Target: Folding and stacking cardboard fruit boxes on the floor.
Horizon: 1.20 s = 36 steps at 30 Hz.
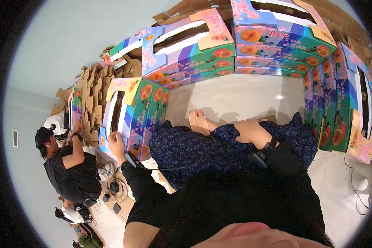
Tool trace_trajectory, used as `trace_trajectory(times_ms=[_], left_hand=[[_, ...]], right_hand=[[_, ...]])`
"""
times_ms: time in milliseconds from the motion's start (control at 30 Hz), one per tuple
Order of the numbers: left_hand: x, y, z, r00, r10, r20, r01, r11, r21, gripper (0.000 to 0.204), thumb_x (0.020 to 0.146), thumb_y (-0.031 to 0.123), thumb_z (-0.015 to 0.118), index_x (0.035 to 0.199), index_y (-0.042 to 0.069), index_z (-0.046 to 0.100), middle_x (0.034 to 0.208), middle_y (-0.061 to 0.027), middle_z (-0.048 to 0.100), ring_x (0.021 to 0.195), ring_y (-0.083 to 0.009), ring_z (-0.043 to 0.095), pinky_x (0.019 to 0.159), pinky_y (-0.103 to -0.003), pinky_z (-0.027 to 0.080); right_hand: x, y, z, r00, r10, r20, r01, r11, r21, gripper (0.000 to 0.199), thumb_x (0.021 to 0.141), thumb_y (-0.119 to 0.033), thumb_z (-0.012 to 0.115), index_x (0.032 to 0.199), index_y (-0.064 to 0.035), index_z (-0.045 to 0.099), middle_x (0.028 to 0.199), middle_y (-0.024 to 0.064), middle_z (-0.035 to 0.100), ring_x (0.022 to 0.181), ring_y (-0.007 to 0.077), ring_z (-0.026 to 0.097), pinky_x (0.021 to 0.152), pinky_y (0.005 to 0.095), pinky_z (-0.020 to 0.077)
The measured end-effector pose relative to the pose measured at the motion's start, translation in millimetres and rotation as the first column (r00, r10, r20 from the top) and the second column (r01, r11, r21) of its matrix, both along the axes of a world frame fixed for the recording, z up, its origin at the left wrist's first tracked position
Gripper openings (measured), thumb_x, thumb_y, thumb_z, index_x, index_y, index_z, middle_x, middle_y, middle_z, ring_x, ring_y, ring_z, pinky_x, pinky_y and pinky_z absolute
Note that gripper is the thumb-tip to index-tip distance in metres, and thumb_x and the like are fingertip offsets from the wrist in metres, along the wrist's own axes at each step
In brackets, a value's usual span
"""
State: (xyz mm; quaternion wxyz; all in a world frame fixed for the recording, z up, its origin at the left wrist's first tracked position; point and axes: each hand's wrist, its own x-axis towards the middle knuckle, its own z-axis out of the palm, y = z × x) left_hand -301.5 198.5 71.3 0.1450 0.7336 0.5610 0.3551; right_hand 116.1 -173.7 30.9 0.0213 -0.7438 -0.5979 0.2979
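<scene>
On my left, a stack of colourful cardboard fruit boxes (146, 99) with printed peaches stands beside my knee. My left hand (117, 145) is at the near end of the top box, its fingers closed on the edge by the long opening. My right hand (254, 133) rests on the dark blue patterned skirt (186, 144) over my lap, fingers stretched out and holding nothing. Each wrist wears a dark device, and a thin black cable (169, 168) runs from the left one across my lap.
More printed fruit boxes stand in stacks ahead (194, 53), at the far right (277, 45) and on my right (345, 99). Brown flattened cardboard (93, 99) is piled behind them. A co-worker in black (72, 165) is at the left, near cables on the floor (118, 186).
</scene>
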Motion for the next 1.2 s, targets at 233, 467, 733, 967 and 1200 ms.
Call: trace_trajectory(times_ms=[233,467,733,967,1200], left_hand=[[3,-1,3,1.0,-0.021,0.002,0.021,1.0,-0.022,0.024,0.088,0.022,0.059,0.095,-0.001,0.06,0.085,-0.0114,0.065,0.08,-0.0185,0.061,0.074,-0.031,0.047],[2,-4,3,0.999,0.004,-0.038,-0.004,1.0,0.005,0.026,0.088,0.025,0.058,0.096,0.001,0.061,0.088,-0.0131,0.066,0.083,-0.0227,0.062,0.077,-0.033,0.047],[1,-1,0,0.999,0.022,-0.042,-0.021,1.0,0.019,0.028,0.086,0.027,0.059,0.096,0.001,0.062,0.088,-0.0146,0.066,0.083,-0.0245,0.063,0.077,-0.034,0.048],[8,-6,6,0.997,0.017,-0.071,-0.016,1.0,0.004,0.026,0.09,0.023,0.059,0.097,-0.002,0.059,0.089,-0.0113,0.064,0.082,-0.019,0.06,0.076,-0.03,0.047],[4,-3,2,1.0,0.008,-0.025,-0.007,0.999,0.033,0.027,0.086,0.025,0.06,0.095,-0.001,0.062,0.087,-0.0142,0.066,0.081,-0.0235,0.062,0.076,-0.033,0.047]], right_hand=[[-2,3,-5,1.0,0.014,0.027,-0.014,1.0,-0.009,0.039,0.075,-0.034,0.071,0.096,-0.0013,0.065,0.086,0.0176,0.067,0.084,0.0373,0.063,0.074,0.0451,0.0502],[-5,4,-4,0.999,0.023,0.035,-0.021,0.999,-0.041,0.043,0.074,-0.036,0.071,0.1,-0.0027,0.065,0.089,0.0174,0.066,0.088,0.0366,0.063,0.077,0.0453,0.0498],[-5,4,-9,0.999,0.022,0.033,-0.02,0.998,-0.067,0.045,0.073,-0.037,0.071,0.103,-0.0031,0.064,0.093,0.0179,0.065,0.091,0.0373,0.062,0.078,0.0465,0.0491],[-5,3,-9,0.999,0.017,0.028,-0.015,0.998,-0.058,0.046,0.074,-0.037,0.07,0.103,-0.0026,0.064,0.092,0.0192,0.065,0.09,0.0379,0.062,0.079,0.0469,0.0483],[-5,4,-9,0.999,0.015,0.029,-0.013,0.997,-0.08,0.046,0.075,-0.038,0.07,0.104,-0.0022,0.064,0.093,0.019,0.065,0.091,0.0379,0.062,0.079,0.0465,0.0483]])
